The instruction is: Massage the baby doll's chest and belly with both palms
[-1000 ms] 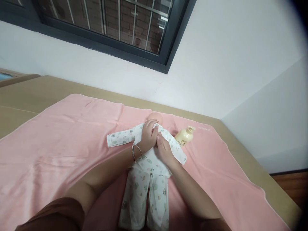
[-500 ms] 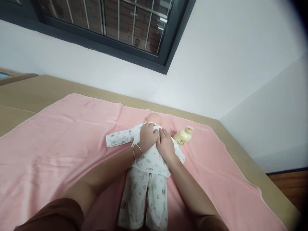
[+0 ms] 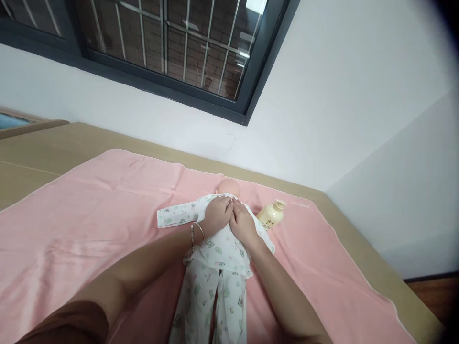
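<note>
A baby doll (image 3: 228,187) lies on its back, head away from me, dressed in a white printed shirt (image 3: 223,251) and matching trousers (image 3: 201,298). My left hand (image 3: 217,213), with bangles at the wrist, rests on the chest, fingers curled in at the shirt's neckline. Against it, my right hand (image 3: 244,222) bends its fingers onto the same spot. Both hands are closed on the shirt front; the fingertips and the exact bit of cloth between them are mostly hidden. One sleeve (image 3: 175,215) stretches out flat to the left.
A pale yellow pump bottle (image 3: 271,216) leans or lies beside the doll's shoulder on the right. Under everything spreads a pink blanket (image 3: 107,200) on a wooden platform (image 3: 103,138). Beyond it rise a white wall (image 3: 287,143) and a dark-framed window (image 3: 247,102).
The view has tilted up slightly, so the doll and bottle appear lower. My hands stay on the shirt front, with the left fingers drawn closer to the right ones.
</note>
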